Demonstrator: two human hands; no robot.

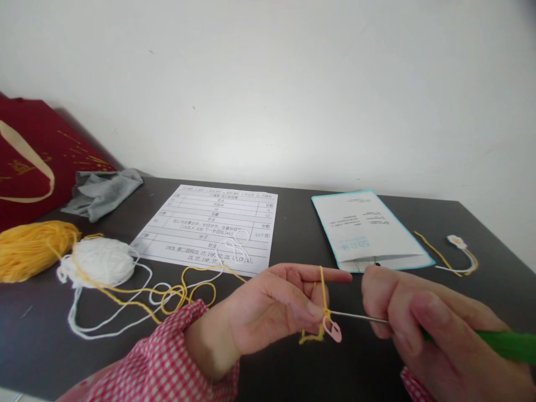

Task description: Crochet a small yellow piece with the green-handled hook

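My left hand (272,307) pinches a small piece of yellow crochet work (320,329) between thumb and fingers. Yellow yarn runs from the piece up over its stretched index finger. A pink stitch marker (333,329) hangs from the crochet work. In my right hand (444,335) is a crochet hook with a green handle (506,346) and a thin metal shaft (355,316). The hook's tip meets the yellow stitches beside my left thumb; the exact tip is hidden in the yarn.
Yellow yarn (36,248) and a white yarn ball (103,261) lie left, their strands looping toward me. Behind are a printed sheet (209,223), a grey cloth (104,195) and a red bag (37,156). A blue-edged packet (368,229) and small crocheted flower (456,241) lie right.
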